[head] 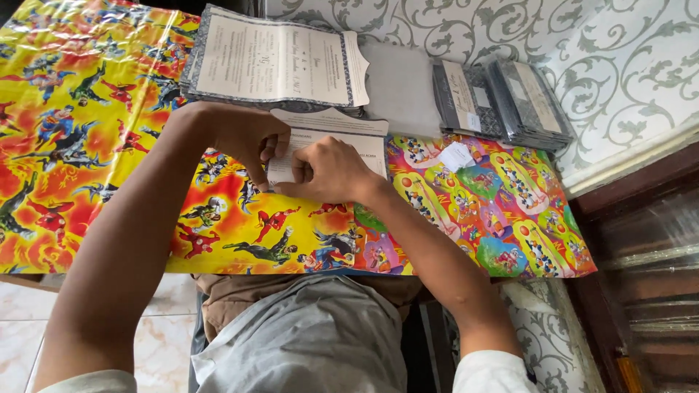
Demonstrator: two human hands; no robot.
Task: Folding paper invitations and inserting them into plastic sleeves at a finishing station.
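Left hand [244,142]: forearm reaching in from lower left, fingers curled, pinching the left edge of a white printed card [331,142]. Right hand [328,171]: forearm from lower right, knuckles up, closed down on the same card, pressing it flat. Card: one, lying mid-table on the cartoon-patterned gift wrap [109,145], just below an open card stack [273,65]. Stacks of dark folded cards [499,102]: two, side by side at upper right. Small white paper slip [456,156]: one, right of the hands.
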